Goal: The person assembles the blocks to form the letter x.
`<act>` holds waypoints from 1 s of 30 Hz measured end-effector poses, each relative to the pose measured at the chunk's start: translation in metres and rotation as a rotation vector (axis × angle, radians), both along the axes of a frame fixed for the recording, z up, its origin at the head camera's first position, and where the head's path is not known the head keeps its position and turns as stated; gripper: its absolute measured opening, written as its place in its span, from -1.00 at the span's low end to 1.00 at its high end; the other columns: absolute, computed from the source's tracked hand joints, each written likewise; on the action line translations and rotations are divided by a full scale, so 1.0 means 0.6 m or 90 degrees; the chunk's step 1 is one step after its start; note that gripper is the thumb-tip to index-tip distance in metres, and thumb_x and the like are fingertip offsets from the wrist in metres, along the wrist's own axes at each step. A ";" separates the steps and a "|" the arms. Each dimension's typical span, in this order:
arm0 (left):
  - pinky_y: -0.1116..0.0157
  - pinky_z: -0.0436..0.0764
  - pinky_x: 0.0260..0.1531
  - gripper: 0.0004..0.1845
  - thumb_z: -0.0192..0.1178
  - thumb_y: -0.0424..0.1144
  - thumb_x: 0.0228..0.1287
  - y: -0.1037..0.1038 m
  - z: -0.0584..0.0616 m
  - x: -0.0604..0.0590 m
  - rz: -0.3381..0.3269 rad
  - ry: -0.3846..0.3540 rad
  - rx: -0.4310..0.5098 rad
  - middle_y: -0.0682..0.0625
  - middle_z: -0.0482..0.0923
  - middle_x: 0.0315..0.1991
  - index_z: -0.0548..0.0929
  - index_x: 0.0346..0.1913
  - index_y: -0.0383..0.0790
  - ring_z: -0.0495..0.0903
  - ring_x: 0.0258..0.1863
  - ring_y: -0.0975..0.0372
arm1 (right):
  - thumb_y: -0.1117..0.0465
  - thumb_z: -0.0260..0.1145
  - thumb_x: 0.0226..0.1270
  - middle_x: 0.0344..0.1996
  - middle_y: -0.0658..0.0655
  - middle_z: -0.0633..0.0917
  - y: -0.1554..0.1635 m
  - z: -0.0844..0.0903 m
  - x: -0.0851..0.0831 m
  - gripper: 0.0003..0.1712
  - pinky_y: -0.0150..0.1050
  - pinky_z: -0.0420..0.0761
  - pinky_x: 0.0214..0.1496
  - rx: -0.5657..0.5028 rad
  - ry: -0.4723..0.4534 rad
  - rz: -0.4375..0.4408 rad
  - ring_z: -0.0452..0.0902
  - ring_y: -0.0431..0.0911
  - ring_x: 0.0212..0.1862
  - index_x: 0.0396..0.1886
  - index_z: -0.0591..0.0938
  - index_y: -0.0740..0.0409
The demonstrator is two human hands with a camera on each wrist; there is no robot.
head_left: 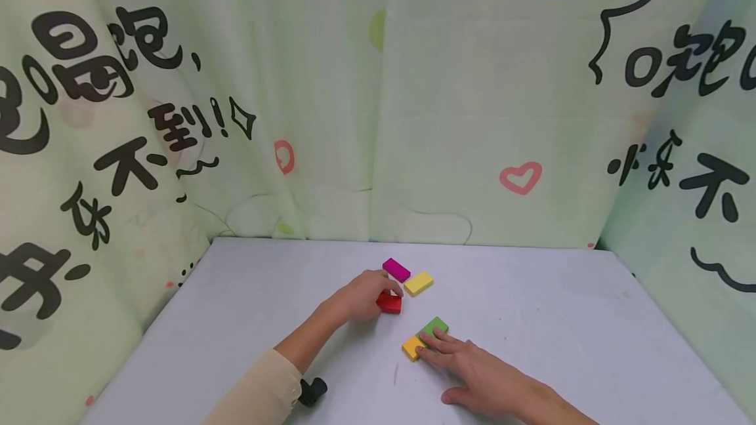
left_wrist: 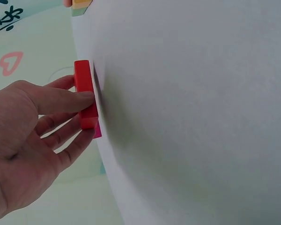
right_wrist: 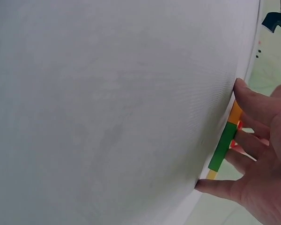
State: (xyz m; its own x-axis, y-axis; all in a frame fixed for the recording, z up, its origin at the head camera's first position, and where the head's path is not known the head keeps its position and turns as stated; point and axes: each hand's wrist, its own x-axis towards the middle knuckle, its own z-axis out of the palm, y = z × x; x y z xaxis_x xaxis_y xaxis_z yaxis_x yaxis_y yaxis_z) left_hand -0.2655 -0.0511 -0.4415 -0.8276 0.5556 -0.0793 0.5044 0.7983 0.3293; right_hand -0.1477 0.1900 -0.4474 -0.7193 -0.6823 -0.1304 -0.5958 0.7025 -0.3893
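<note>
My left hand point(head_left: 367, 294) pinches a red block point(head_left: 389, 305) close over the white table. In the left wrist view the thumb lies across the front of the red block point(left_wrist: 84, 75), with fingers behind and at its lower end. Nearer to me, my right hand point(head_left: 484, 372) spreads its fingers at a green block point(head_left: 436, 324) and an orange block point(head_left: 411, 348), which lie end to end. The right wrist view shows the thumb and little finger reaching the table, while the middle fingers lie along the green block point(right_wrist: 222, 147).
Beyond my left hand lie a magenta block point(head_left: 396, 269) and a yellow block point(head_left: 419, 284), almost corner to corner. A white cloth covers the table point(head_left: 531, 300). Pale green curtains point(head_left: 437, 117) with black lettering hang behind it and on both sides.
</note>
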 end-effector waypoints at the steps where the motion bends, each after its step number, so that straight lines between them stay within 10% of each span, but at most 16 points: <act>1: 0.43 0.58 -0.23 -0.46 0.41 -0.42 -0.01 -0.001 0.001 0.001 -0.002 -0.005 0.002 0.12 0.51 -0.08 0.65 0.05 0.14 0.43 -0.07 0.30 | 0.08 0.43 0.17 0.47 -0.05 0.21 0.000 0.000 0.000 -0.16 0.27 0.30 0.24 0.002 -0.003 -0.001 0.07 0.10 0.47 0.44 0.30 -0.09; 30: 0.51 0.52 -0.24 -0.49 0.36 -0.45 0.03 -0.008 0.011 0.016 -0.147 -0.079 0.003 0.20 0.51 -0.15 0.67 -0.02 0.22 0.45 -0.08 0.32 | 0.10 0.43 0.16 0.47 -0.04 0.21 0.002 -0.002 0.003 -0.16 0.31 0.29 0.23 -0.006 0.020 0.004 0.08 0.11 0.47 0.44 0.30 -0.09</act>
